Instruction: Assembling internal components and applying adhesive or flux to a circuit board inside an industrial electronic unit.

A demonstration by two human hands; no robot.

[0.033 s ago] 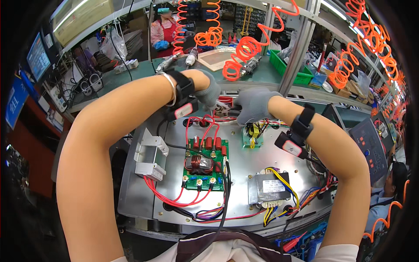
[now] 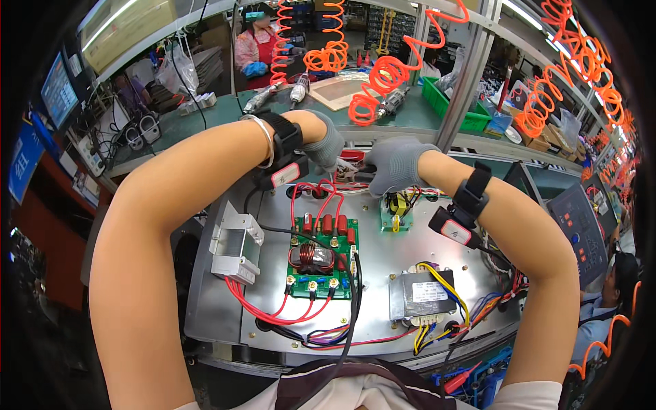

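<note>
Both of my hands wear grey gloves and meet at the far edge of a metal panel (image 2: 273,205). My left hand (image 2: 328,147) is closed with its fingers pointing down, and what it pinches is hidden. Close beside it, my right hand (image 2: 398,167) is closed too, around something dark that I cannot make out. Between them lies a bundle of thin wires (image 2: 350,186). Thick red wires (image 2: 335,198) run from there to a green circuit board (image 2: 298,229) carrying a copper coil (image 2: 312,257). A small board with a yellow transformer (image 2: 396,205) sits below my right hand.
A larger transformer (image 2: 427,292) and a white bracket (image 2: 236,246) are fixed on the panel. A control panel (image 2: 577,229) stands at right. Beyond, a green bench (image 2: 225,119) holds power drivers (image 2: 301,89) on orange coiled hoses (image 2: 389,78) and a green bin (image 2: 475,119). A co-worker (image 2: 260,48) stands behind it.
</note>
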